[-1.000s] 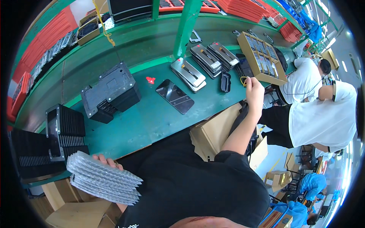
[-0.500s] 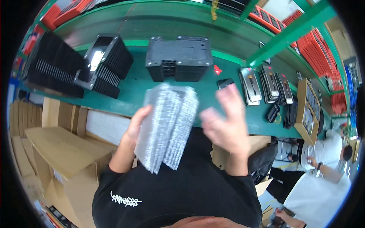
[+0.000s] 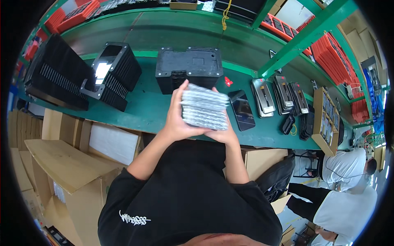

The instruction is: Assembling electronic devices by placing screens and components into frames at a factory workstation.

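Note:
A stack of thin, flat pieces in shiny silvery-clear wrapping (image 3: 204, 107) is held in front of my chest, above the bench's near edge. My left hand (image 3: 177, 121) closes around its left side, thumb along the bottom. From the right and below, my right hand (image 3: 224, 134) grips the same stack; some of its fingers are hidden behind it. What the wrapping contains cannot be made out. Just beyond stands a black block-like stack of trays (image 3: 188, 65). Right of my hands lies a dark phone-like slab (image 3: 242, 110) on the green bench (image 3: 141, 104).
Black slotted racks (image 3: 57, 76) and a glossy-topped stack (image 3: 111, 74) stand at left. Metal plates (image 3: 262, 97) and a cardboard tray (image 3: 324, 123) lie at right. A green post (image 3: 303, 41) rises beyond. An open carton (image 3: 69, 164) sits lower left; people (image 3: 344, 205) are at lower right.
The wrapped stack has turned from upright and lengthwise to end-on, moving slightly right. My right hand, apart from it and blurred before, now grips it too. The dark slab shows more fully.

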Tool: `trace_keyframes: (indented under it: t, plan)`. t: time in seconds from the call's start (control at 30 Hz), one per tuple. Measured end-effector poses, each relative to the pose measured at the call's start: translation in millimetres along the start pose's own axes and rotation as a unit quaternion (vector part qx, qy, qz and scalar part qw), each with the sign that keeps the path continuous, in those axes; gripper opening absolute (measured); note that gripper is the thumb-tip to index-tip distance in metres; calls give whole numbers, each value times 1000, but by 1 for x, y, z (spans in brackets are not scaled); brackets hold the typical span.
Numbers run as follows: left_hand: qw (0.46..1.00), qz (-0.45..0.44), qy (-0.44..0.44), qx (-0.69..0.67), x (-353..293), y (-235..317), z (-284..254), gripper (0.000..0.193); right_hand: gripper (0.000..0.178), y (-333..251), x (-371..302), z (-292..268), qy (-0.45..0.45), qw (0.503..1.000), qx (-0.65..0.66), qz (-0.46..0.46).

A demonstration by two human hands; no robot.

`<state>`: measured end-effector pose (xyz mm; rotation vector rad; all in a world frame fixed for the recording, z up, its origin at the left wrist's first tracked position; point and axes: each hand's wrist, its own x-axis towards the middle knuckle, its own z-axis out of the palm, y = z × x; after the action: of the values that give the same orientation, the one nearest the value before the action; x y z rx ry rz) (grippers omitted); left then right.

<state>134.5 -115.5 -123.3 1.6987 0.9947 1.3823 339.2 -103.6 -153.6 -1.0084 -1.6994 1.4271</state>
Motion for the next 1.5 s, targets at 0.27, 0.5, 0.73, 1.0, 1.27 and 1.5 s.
trace_keyframes:
  t: [0.27, 0.5, 0.73, 1.0, 1.27, 1.5]
  plan:
    - [997, -13, 41, -65, 5, -19, 34, 150, 127, -3, 0, 32, 207, 935, 212, -197]
    - [990, 14, 20, -137, 7, -2, 30, 157, 131, -28, -13, 4, 109, 971, 184, -109]
    - [994, 34, 57, -88, 27, 12, 20, 160, 140, -40, -15, -7, 93, 984, 119, -95]
    - [995, 64, 19, -81, 39, 23, 16, 162, 139, -82, -5, -6, 83, 983, 113, -118]
    - [990, 93, 4, -110, 53, 44, 2, 165, 137, -86, 3, -6, 89, 978, 91, -163]
    - [981, 142, 14, -133, 46, 36, -2, 165, 117, -96, 16, -27, 60, 982, 53, -172]
